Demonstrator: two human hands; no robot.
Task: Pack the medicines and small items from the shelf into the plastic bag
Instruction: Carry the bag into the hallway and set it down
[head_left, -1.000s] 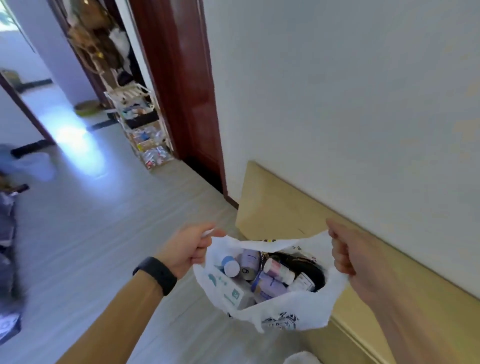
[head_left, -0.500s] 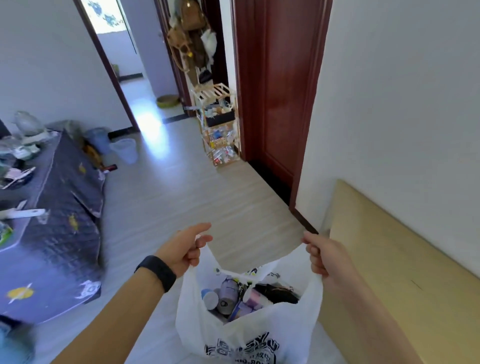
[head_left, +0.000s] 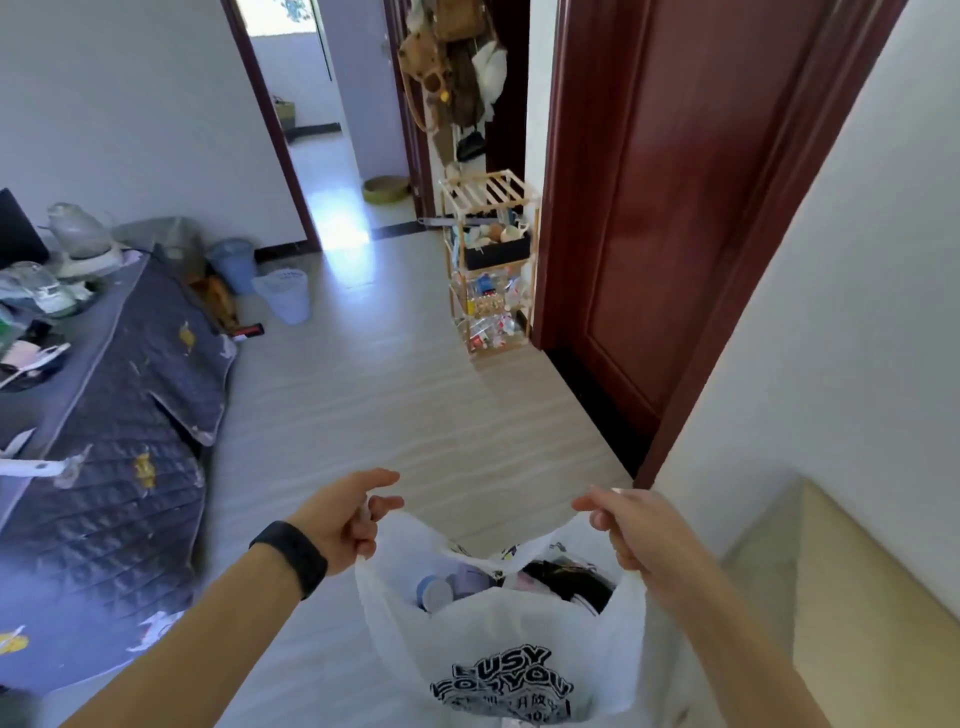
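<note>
A white plastic bag (head_left: 498, 639) with black lettering hangs between my hands at the bottom centre. My left hand (head_left: 345, 519), with a black band on its wrist, pinches the bag's left handle. My right hand (head_left: 636, 530) grips the right handle. The bag's mouth is held apart, and inside I see several medicine bottles (head_left: 449, 587) and a dark item (head_left: 571, 579). A small wooden shelf (head_left: 488, 265) with bottles and small items on its tiers stands across the room beside the red door.
A dark red door (head_left: 675, 208) is on the right, with a tan board (head_left: 872, 597) leaning on the wall. A table with a dark quilted cover (head_left: 119, 415) and clutter fills the left. Two waste bins (head_left: 283, 293) stand by an open doorway (head_left: 306, 130).
The view has swung left and up from the wall to the room, bringing the shelf and table into sight. The bag hangs lower between my hands, which keep hold of the handles.
</note>
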